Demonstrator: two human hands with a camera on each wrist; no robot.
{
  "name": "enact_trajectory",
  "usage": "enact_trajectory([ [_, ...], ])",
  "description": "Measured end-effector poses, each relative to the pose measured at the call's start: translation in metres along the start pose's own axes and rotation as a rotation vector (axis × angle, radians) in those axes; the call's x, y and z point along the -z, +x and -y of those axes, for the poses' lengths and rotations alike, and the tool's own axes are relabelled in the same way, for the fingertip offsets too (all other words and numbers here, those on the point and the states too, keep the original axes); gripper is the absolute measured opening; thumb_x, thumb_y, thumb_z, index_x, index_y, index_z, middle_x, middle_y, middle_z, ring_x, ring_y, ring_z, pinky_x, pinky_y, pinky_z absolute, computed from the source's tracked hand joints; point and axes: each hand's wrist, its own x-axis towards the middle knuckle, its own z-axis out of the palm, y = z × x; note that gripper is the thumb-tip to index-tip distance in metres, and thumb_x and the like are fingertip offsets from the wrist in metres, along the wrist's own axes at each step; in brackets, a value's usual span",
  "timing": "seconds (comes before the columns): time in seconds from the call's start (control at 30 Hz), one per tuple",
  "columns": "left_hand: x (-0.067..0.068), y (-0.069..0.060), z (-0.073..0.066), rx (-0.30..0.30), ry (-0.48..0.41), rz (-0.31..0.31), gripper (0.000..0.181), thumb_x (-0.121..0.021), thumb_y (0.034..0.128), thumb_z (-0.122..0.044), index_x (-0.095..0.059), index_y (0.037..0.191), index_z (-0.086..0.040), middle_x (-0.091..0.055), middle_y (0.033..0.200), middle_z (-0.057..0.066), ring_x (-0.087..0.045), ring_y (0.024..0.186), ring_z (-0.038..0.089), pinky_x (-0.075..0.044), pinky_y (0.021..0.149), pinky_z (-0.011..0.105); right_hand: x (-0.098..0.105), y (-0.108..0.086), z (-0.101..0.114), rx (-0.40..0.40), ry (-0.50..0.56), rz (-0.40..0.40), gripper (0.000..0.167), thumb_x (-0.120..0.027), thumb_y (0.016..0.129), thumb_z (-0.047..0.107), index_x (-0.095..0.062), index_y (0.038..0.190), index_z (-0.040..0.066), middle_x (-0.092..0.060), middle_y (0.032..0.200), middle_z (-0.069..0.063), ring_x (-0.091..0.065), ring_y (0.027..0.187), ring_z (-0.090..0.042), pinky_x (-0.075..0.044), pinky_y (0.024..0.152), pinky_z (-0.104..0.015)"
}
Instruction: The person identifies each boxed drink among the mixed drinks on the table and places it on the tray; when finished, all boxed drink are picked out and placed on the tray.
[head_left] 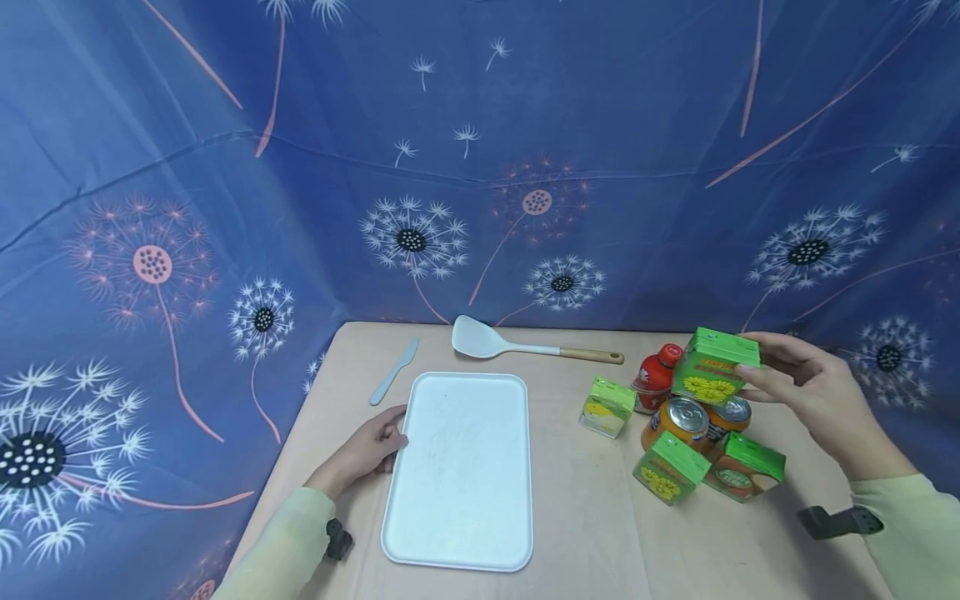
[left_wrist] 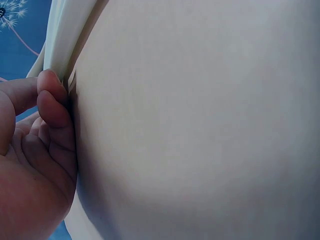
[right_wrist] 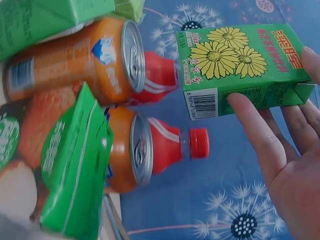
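Two red bottles are seen from the right wrist, one from the head. One carton of four, at right, is gripped by the right hand; one tray, lower centre, is pinched by the left hand.

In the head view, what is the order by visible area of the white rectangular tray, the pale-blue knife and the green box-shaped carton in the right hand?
1. White rectangular tray
2. Green box-shaped carton: lifted, so nearness may enlarge it
3. Pale-blue knife
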Motion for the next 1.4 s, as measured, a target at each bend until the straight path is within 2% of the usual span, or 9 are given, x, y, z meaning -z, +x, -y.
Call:
enact_trajectory([
  [0.23,0.001,-0.002,0.000,-0.018,-0.004,0.011,0.063,-0.060,0.1062,-0.007,-0.031,0.162,-0.002,-0.061,0.082,0.017,-0.052,0.055,0.020,-0.045,0.049,0.028,-0.013,0.007,0.003,0.000,-0.026,0.013,0.047,-0.067,0.103,0.005,-0.056,0.148,0.006,-0.063,0.124,0.005,-0.068,0.103,0.000,-0.062,0.072,-0.030],
  [0.4,0.001,-0.003,-0.001,-0.015,-0.002,0.010,0.063,-0.060,0.1062,-0.008,-0.031,0.162,-0.002,-0.061,0.083,0.018,-0.052,0.055,0.020,-0.044,0.049,0.028,-0.021,0.011,0.007,0.016,-0.026,0.016,0.047,-0.069,0.101,0.004,-0.057,0.147,0.007,-0.067,0.122,0.007,-0.066,0.102,-0.001,-0.062,0.072,-0.033],
  [0.67,0.001,-0.002,-0.002,-0.020,0.000,0.020,0.062,-0.059,0.1067,-0.007,-0.031,0.162,-0.003,-0.061,0.083,0.017,-0.052,0.054,0.019,-0.044,0.048,0.027,-0.035,0.015,0.014,0.034,0.035,0.031,0.046,-0.068,0.102,0.005,-0.057,0.147,0.005,-0.068,0.122,0.007,-0.067,0.103,-0.010,-0.062,0.072,-0.036],
  [0.97,0.001,-0.002,-0.002,-0.015,0.005,0.012,0.063,-0.058,0.1062,-0.005,-0.031,0.162,-0.002,-0.060,0.081,0.015,-0.053,0.054,0.018,-0.044,0.049,0.027,-0.048,0.023,0.022,0.017,0.101,0.079,0.046,-0.070,0.101,0.007,-0.058,0.145,0.006,-0.068,0.126,0.002,-0.070,0.106,-0.012,-0.062,0.074,-0.039],
  [1.23,0.000,-0.002,-0.001,-0.021,0.008,0.007,0.061,-0.059,0.1064,-0.006,-0.033,0.162,-0.003,-0.060,0.081,0.016,-0.053,0.055,0.019,-0.046,0.050,0.027,-0.063,0.029,0.027,-0.033,0.046,0.082,0.049,-0.076,0.099,0.022,-0.060,0.145,0.014,-0.065,0.129,0.003,-0.067,0.107,-0.008,-0.062,0.075,-0.035],
  [1.4,-0.001,-0.001,0.000,-0.020,0.009,-0.004,0.061,-0.059,0.1060,-0.006,-0.034,0.162,-0.003,-0.060,0.081,0.016,-0.053,0.055,0.019,-0.046,0.050,0.027,-0.072,0.032,0.030,-0.009,0.052,0.105,0.052,-0.076,0.099,0.021,-0.059,0.146,0.011,-0.065,0.128,0.005,-0.064,0.110,-0.008,-0.062,0.075,-0.033],
])
